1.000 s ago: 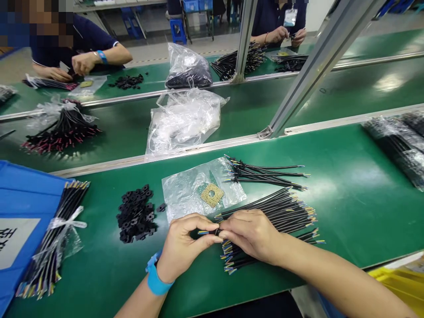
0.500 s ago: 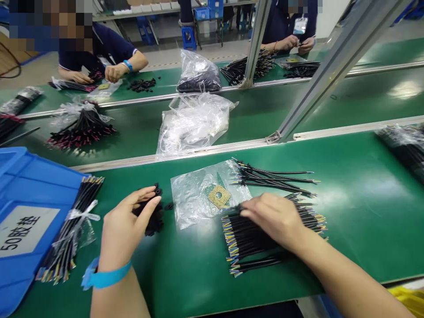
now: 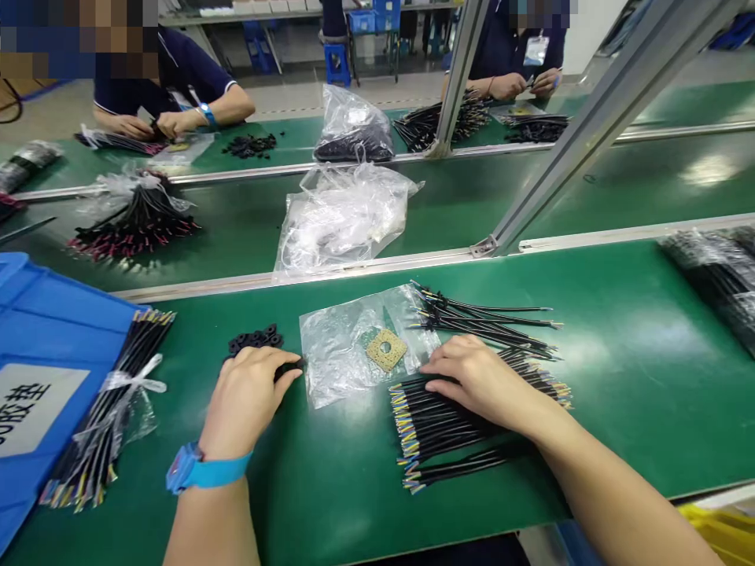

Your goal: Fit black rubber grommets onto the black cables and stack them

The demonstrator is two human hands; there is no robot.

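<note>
My left hand (image 3: 251, 401) is at a pile of small black rubber grommets (image 3: 256, 338); its thumb and forefinger close around a single grommet (image 3: 301, 362) beside the clear plastic bag (image 3: 333, 354). A tan square pad with a round hole (image 3: 386, 350) lies on that bag. My right hand (image 3: 480, 381) rests over a row of black cables (image 3: 442, 417) with blue, yellow and white wire ends. Its thumb and forefinger grip a cable at the row's top edge, partly hidden by the fingers. Behind it lie several cables fitted with grommets (image 3: 489, 318).
A blue bin (image 3: 64, 314) and a tied cable bundle (image 3: 112, 417) stand at the left. Wrapped cables (image 3: 713, 283) lie far right. A metal post (image 3: 548, 165) slants up from the rail. Across the bench, two people handle cables near a crumpled plastic bag (image 3: 348, 220).
My left hand has turned palm down and moved right from the grommet pile to the single grommet. My right hand has lowered the cable it held above the row. The view has shifted slightly.
</note>
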